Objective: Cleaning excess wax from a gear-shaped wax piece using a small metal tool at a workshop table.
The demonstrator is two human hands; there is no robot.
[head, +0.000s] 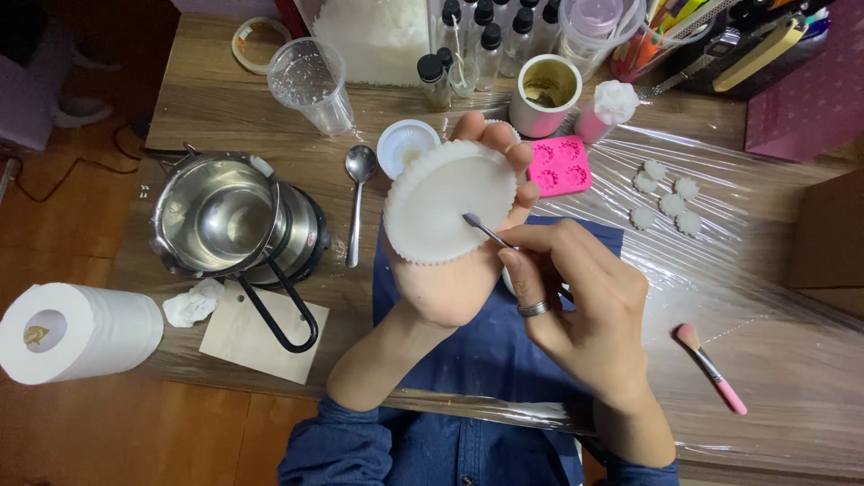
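Plainly, disc: a round white wax-like disc (441, 207) with a fluted, scalloped rim lies flat on the upturned palm of the left hand (450, 270), above the blue cloth (477, 351) at the table's near edge.
Left hand: open and cupped beneath the disc, fingertips showing past its far rim; it supports rather than pinches.
Right hand: the right hand (585, 306), a ring on one finger, pinches a thin metal tool (484, 229) like a pen, its flattened tip touching the disc's face near the right rim.
Handling, as I judge it: light and stiff, yet brittle; the thin ridged rim looks likeliest to chip, and the smooth face may be slippery. Broad support from below, or a gentle hold across opposite edges, seems safest; a hard squeeze on the flutes risks breaking them.
Close by: a pink mould (560, 166) with flower cavities lies just beyond the fingers, and small white flower pieces (668, 196) rest on the clear plastic sheet (765, 270) to the right.
Further out: a metal spoon (358, 202), a small white cup (407, 144), a steel pot (225, 216) with a black handle, a clear measuring cup (310, 83), a paper roll (76, 331) and a pink brush (711, 367).
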